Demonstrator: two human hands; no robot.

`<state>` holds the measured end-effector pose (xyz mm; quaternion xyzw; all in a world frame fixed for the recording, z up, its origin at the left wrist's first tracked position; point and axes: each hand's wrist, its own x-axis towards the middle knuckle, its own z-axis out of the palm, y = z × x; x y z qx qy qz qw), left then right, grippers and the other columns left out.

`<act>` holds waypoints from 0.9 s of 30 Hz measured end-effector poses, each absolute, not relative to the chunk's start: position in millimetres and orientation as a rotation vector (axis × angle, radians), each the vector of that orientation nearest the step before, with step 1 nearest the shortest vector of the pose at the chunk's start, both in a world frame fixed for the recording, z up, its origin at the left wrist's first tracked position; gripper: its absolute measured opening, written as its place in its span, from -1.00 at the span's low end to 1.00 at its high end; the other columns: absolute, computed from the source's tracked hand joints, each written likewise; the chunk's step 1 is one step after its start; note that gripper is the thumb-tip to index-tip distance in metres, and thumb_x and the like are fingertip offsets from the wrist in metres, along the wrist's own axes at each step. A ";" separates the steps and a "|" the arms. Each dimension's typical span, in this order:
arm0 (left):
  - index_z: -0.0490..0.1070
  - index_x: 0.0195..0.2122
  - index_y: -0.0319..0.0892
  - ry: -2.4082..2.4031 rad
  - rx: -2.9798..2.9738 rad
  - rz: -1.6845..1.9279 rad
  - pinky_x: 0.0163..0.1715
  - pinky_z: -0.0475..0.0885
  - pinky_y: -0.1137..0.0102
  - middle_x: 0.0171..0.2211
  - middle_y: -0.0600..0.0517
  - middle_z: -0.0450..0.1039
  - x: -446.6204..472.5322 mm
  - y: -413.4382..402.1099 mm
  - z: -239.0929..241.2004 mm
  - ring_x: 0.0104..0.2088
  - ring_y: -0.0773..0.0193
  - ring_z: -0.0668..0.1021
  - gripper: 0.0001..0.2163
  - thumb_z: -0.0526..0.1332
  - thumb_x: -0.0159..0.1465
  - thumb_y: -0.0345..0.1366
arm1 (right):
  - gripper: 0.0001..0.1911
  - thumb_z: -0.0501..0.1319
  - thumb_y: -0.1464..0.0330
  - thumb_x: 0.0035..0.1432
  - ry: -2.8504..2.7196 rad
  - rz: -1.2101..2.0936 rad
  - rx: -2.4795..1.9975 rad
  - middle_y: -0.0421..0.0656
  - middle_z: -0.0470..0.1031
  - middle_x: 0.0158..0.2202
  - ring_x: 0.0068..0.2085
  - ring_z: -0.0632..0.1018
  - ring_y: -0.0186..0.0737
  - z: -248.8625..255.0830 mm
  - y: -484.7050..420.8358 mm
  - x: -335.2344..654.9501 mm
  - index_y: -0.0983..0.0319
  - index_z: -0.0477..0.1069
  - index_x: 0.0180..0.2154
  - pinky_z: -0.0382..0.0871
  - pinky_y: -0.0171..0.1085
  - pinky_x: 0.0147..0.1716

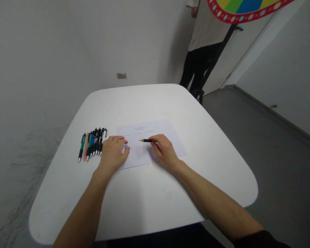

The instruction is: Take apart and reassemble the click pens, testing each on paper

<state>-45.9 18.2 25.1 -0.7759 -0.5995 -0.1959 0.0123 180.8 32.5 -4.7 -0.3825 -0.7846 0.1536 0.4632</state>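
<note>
Right hand in the head view: the right hand (157, 143) pinches a black and yellow pen (146, 140) between thumb and fingers, near its rear end, which leaves the thin tip uncovered and pointing left.
Paper: the sheet (138, 153) lies flat on the desk (155, 203), under the pen; I cannot tell if the tip touches it.
Left hand: the left hand (115, 150) is half open over the sheet's left edge, perhaps to steady it; a small white thing (125, 147) shows by the thumb, but whether it is gripped I cannot tell.
Pen row: pens (94, 142) lie side by side left of this hand, likely so each stays visible.
</note>
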 end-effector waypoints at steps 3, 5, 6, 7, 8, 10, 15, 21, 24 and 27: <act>0.52 -0.31 -0.14 -1.891 -2.399 -0.523 -0.04 0.32 0.06 -0.10 -0.14 0.53 -45.4 17.7 22.7 -0.04 -0.06 0.48 -0.86 0.20 0.16 -0.28 | -0.78 0.09 0.49 0.23 -1.924 0.375 -0.939 -0.07 0.53 -0.22 -0.18 0.50 -0.11 -5.0 32.4 180.8 0.17 0.40 -0.13 0.42 -0.10 -0.17; 0.53 -0.31 -0.14 -1.896 -2.395 -0.487 -0.04 0.31 0.05 -0.10 -0.13 0.53 -45.2 17.5 21.2 -0.04 -0.06 0.48 -0.85 0.19 0.17 -0.28 | -0.79 0.09 0.49 0.23 -1.922 0.373 -0.942 -0.07 0.53 -0.22 -0.18 0.50 -0.11 -4.8 32.3 180.8 0.18 0.40 -0.13 0.42 -0.10 -0.18; 0.53 -0.31 -0.14 -1.895 -2.395 -0.477 -0.03 0.30 0.05 -0.10 -0.13 0.53 -45.2 17.5 20.5 -0.04 -0.05 0.48 -0.85 0.18 0.17 -0.27 | -0.79 0.09 0.49 0.24 -1.924 0.374 -0.946 -0.07 0.53 -0.22 -0.18 0.50 -0.11 -4.7 32.3 180.8 0.17 0.40 -0.13 0.42 -0.10 -0.18; 0.53 -0.32 -0.14 -1.892 -2.397 -0.473 -0.03 0.30 0.05 -0.10 -0.12 0.53 -45.2 17.5 19.8 -0.04 -0.05 0.48 -0.85 0.18 0.17 -0.27 | -0.79 0.09 0.49 0.24 -1.928 0.378 -0.950 -0.07 0.53 -0.22 -0.17 0.50 -0.11 -4.5 32.2 180.8 0.17 0.41 -0.13 0.42 -0.09 -0.17; 0.53 -0.33 -0.13 -1.888 -2.398 -0.471 -0.03 0.29 0.05 -0.10 -0.12 0.53 -45.3 17.6 19.3 -0.04 -0.05 0.48 -0.85 0.18 0.17 -0.27 | -0.79 0.09 0.48 0.24 -1.932 0.382 -0.955 -0.07 0.53 -0.22 -0.17 0.50 -0.11 -4.3 32.1 180.8 0.17 0.41 -0.13 0.42 -0.09 -0.17; 0.53 -0.34 -0.12 -1.880 -2.397 -0.474 -0.02 0.29 0.05 -0.10 -0.11 0.53 -45.4 17.7 18.7 -0.04 -0.05 0.48 -0.86 0.18 0.17 -0.27 | -0.79 0.09 0.48 0.24 -1.938 0.388 -0.962 -0.07 0.53 -0.22 -0.17 0.50 -0.11 -4.1 32.1 180.8 0.16 0.41 -0.13 0.41 -0.09 -0.16; 0.52 -0.35 -0.12 -1.868 -2.412 -0.543 -0.01 0.28 0.03 -0.12 -0.11 0.54 -45.0 17.9 20.3 -0.05 -0.05 0.49 -0.88 0.20 0.15 -0.29 | -0.79 0.09 0.48 0.23 -1.939 0.382 -0.961 -0.07 0.53 -0.22 -0.18 0.50 -0.11 -4.2 32.0 181.1 0.17 0.41 -0.13 0.41 -0.09 -0.17; 0.50 -0.36 -0.11 -1.851 -2.487 -0.594 -0.01 0.29 0.04 -0.27 -0.07 0.57 -39.3 19.3 24.5 -0.13 0.00 0.52 -0.91 0.20 0.14 -0.34 | -0.81 0.09 0.49 0.24 -1.937 0.370 -0.964 -0.07 0.53 -0.23 -0.17 0.50 -0.11 -3.5 31.6 181.1 0.18 0.40 -0.15 0.41 -0.11 -0.17; 0.49 -0.41 -0.11 -1.865 -2.534 -0.690 -0.01 0.30 0.06 -0.36 -0.02 0.57 -35.0 18.8 25.4 -0.19 0.06 0.53 -0.93 0.22 0.14 -0.36 | -0.82 0.10 0.49 0.24 -1.935 0.374 -0.973 -0.08 0.53 -0.23 -0.18 0.50 -0.11 -3.3 31.4 180.9 0.17 0.39 -0.15 0.41 -0.11 -0.18; 0.50 -0.38 -0.10 -1.892 -2.532 -0.996 -0.04 0.35 0.13 -0.36 0.02 0.57 -31.5 16.6 26.3 -0.22 0.13 0.54 -0.95 0.24 0.14 -0.34 | -0.81 0.10 0.49 0.23 -1.935 0.381 -0.981 -0.09 0.52 -0.24 -0.18 0.50 -0.11 -3.0 31.3 180.8 0.16 0.39 -0.16 0.41 -0.11 -0.18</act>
